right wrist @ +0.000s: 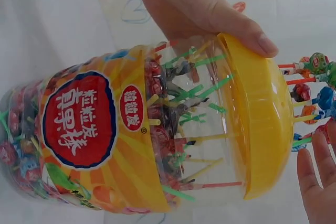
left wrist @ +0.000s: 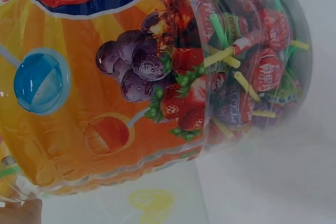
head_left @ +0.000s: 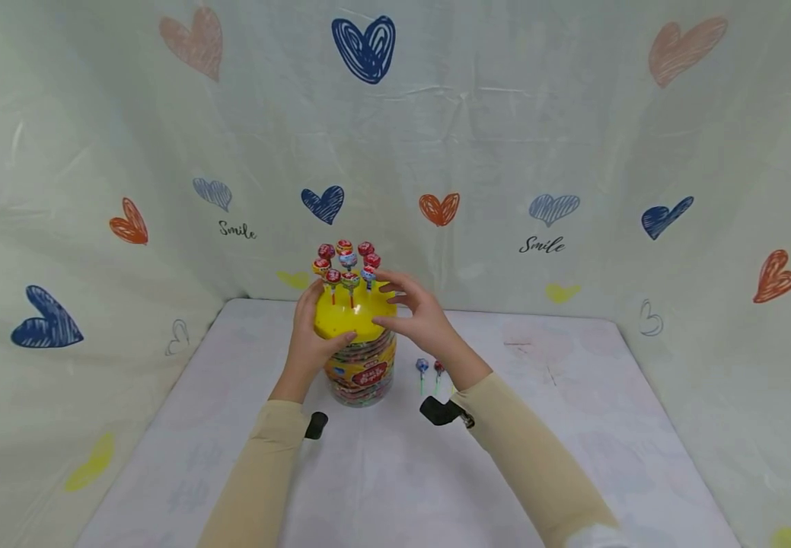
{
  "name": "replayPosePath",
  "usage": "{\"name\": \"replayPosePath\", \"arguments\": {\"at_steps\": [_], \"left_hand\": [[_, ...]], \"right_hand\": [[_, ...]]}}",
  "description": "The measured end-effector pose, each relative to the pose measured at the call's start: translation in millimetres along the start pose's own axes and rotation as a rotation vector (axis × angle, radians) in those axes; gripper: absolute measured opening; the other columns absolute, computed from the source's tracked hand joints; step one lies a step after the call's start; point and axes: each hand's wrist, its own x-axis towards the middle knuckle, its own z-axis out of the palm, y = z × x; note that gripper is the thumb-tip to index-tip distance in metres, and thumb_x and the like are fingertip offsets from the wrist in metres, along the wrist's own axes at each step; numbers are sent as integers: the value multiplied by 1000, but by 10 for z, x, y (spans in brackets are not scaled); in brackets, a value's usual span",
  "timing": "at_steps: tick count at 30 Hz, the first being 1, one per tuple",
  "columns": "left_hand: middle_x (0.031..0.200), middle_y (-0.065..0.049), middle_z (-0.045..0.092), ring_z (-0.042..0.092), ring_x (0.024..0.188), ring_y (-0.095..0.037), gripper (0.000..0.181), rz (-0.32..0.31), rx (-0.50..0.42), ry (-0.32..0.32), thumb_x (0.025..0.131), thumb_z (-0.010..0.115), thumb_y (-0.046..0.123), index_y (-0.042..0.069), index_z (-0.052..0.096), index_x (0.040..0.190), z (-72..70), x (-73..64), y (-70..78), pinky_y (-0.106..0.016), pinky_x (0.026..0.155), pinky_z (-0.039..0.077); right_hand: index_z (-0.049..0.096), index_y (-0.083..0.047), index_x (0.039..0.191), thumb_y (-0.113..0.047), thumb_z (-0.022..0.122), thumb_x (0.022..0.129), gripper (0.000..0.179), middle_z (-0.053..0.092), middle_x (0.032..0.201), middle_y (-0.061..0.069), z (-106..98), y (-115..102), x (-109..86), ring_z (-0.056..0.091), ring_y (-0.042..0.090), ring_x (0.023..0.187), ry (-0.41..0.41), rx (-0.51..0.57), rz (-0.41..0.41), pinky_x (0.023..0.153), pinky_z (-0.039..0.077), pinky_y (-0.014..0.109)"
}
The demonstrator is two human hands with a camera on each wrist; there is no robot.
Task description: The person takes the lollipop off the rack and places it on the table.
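A clear jar point(head_left: 361, 373) packed with wrapped lollipops stands on the table under a domed yellow lid point(head_left: 354, 320). Several lollipops point(head_left: 333, 277) stick up from the top of the lid, sticks down. My left hand point(head_left: 309, 335) grips the lid from its left side, thumb across the front; in the right wrist view that thumb presses on the yellow rim. My right hand point(head_left: 422, 316) is at the lid's right side with fingers spread. In the right wrist view its fingertips point(right wrist: 306, 161) are close to the lollipop heads point(right wrist: 325, 97), with nothing held.
Two loose lollipops, one blue point(head_left: 422, 365) and one red point(head_left: 439, 367), lie on the white table point(head_left: 381, 479) right of the jar, partly beside my right wrist. A curtain point(head_left: 491, 137) printed with hearts hangs behind and along both sides.
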Motion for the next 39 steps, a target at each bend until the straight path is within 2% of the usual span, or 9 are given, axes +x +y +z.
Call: {"name": "replayPosePath", "arguments": {"at_steps": [12,17,23,28,33,39], "left_hand": [[158,-6,17,24,139,-30,91,1,14,2,83,78,27,20,23,156,6,-12,-3,-52,110,32],[158,-6,17,25,139,-31,91,-6,11,3,83,78,26,20,23,156,5,-13,1,-52,110,33],[158,-7,18,26,138,-31,91,-8,6,4,83,78,25,20,23,156,1,-6,-7,-51,110,33],[158,-7,18,25,139,-31,92,-4,5,1,82,78,24,19,23,156,17,-5,-11,-52,110,33],[158,-6,17,23,139,-30,92,-18,1,-5,83,78,26,21,22,156,32,-9,-1,-52,111,31],[158,-5,18,22,140,-29,94,-14,-10,10,79,80,25,21,24,155,19,7,13,-52,113,27]], "right_hand": [[49,-16,142,-7,73,85,63,53,133,4,36,-9,102,51,23,117,-38,-44,51,102,42,46],[50,-16,142,-7,74,85,62,53,134,3,44,-8,120,50,22,118,-36,-55,54,103,41,46],[50,-15,142,-6,73,86,61,52,136,1,58,-41,126,50,21,118,-17,-67,39,102,43,41],[48,-9,142,-1,72,86,61,51,138,5,44,-75,108,51,22,116,22,-34,-15,101,44,43],[48,-7,141,2,71,85,62,52,137,5,-51,-97,45,52,22,114,69,-6,-42,99,46,42],[48,-6,142,5,71,85,62,52,137,11,-245,-40,-93,52,29,115,89,18,-12,99,45,48]]}}
